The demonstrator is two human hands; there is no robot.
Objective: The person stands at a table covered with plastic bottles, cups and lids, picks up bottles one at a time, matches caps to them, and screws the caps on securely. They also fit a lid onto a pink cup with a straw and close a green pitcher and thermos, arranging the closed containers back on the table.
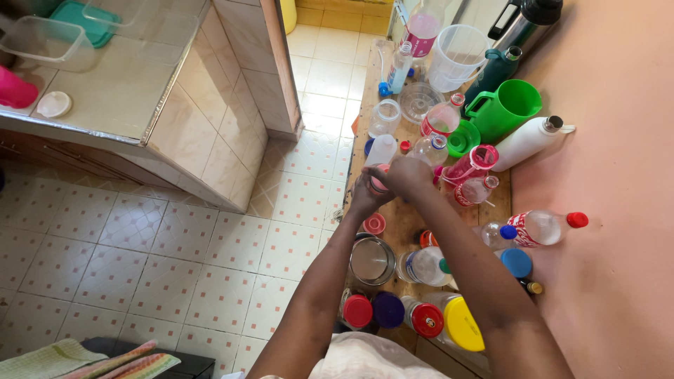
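Gripping a small clear bottle [380, 177] over the crowded wooden shelf [407, 223], you're steadying its body with your left hand [365, 196] — right hand [407, 175] is clenching around its top, probably for twisting leverage — a pink cap [374, 224] is lying just beside.

Bright, even daylight fills the view, strongest at the top, where the floor tiles [330, 42] look washed out. Shadows are soft and short; the tiled counter [119, 84] casts a dim band beneath its edge. Pale glare sits on the clear plastic bottles [540, 226]. The wide lens bends straight lines near the edges. Focus is fairly sharp, with slight blur on the hands [393, 182].
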